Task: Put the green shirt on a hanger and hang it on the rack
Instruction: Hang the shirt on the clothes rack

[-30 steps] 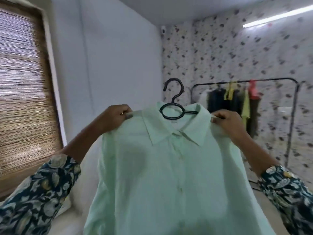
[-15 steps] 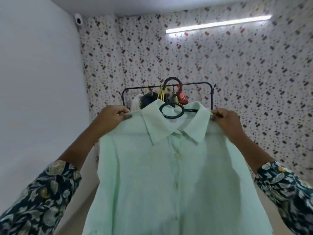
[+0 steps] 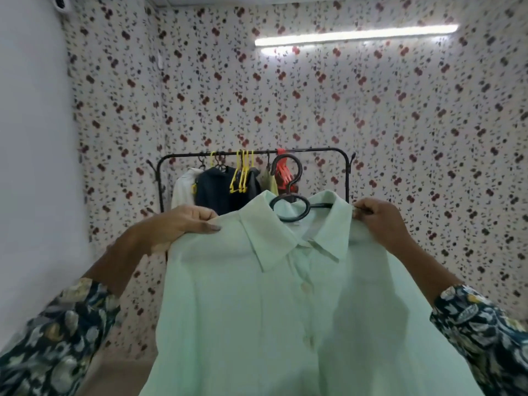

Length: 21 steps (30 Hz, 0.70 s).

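the left hand (image 3: 185, 224) and right hand (image 3: 380, 221) are pinching the shoulders of the green shirt (image 3: 285, 310), already sitting on its hanger (image 3: 290, 195). to hang it well, she is needing to keep it level and lift the hook over the rack (image 3: 314, 151).

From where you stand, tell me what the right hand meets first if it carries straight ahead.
Probably the rack's right upright; the right hand, gripping the green shirt's shoulder, lines up just beside it. Nothing shows between them, though depth is unclear.

Dark navy floral sleeves (image 3: 54, 335), cream/grey blooms, bare forearms
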Available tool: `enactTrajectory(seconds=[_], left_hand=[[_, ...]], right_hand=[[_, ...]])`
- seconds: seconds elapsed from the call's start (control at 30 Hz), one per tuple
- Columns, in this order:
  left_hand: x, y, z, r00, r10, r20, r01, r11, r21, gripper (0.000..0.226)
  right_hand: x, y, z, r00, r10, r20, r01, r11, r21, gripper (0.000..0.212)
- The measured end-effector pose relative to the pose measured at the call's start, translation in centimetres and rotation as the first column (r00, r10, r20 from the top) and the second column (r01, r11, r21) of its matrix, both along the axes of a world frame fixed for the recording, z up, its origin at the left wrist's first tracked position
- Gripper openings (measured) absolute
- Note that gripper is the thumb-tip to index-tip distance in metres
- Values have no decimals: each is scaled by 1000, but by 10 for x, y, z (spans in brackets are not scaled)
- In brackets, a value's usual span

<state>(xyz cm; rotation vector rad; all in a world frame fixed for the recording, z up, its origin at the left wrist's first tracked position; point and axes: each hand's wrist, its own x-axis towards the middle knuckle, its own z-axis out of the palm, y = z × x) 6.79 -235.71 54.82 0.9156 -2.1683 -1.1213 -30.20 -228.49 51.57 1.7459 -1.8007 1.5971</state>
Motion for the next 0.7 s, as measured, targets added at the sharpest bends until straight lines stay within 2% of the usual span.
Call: enactTrajectory(seconds=[0.07,0.1,0.13,0.23,0.33,0.5,0.6,0.7], left_hand=[[-15,-51,4,995,-60,-75,67,993,99,63],[-25,-73,7,992,-89,-90,100,986,136,74],[-33,-89,11,987,-118,-106,133,979,152,76],[-68,-145,26,974,-182,-131,201,968,152,64],[-103,-205,28,974,-178,-137,196,972,127,73],[-158,-286,30,972,-168,-164,190,973,128,62],[-191,-327,33,978,-113,-177,136,983,123,58],[-236,-367,48,986,26,-166,-8,994,112,41]], right_hand=[[-16,-41,5,1000,-12,-16,12,1000,6,11],[-24,-60,7,1000,-23,-12,23,1000,12,12],[-32,-75,8,999,-33,5,33,999,6,12],[-60,-124,16,997,-56,49,56,998,2,12],[-90,-180,15,995,-54,83,52,998,25,11],[-140,-276,14,991,-67,118,63,997,35,14],[-172,-335,15,995,-62,75,53,992,116,21],[-210,-394,28,998,-57,39,49,984,173,34]])
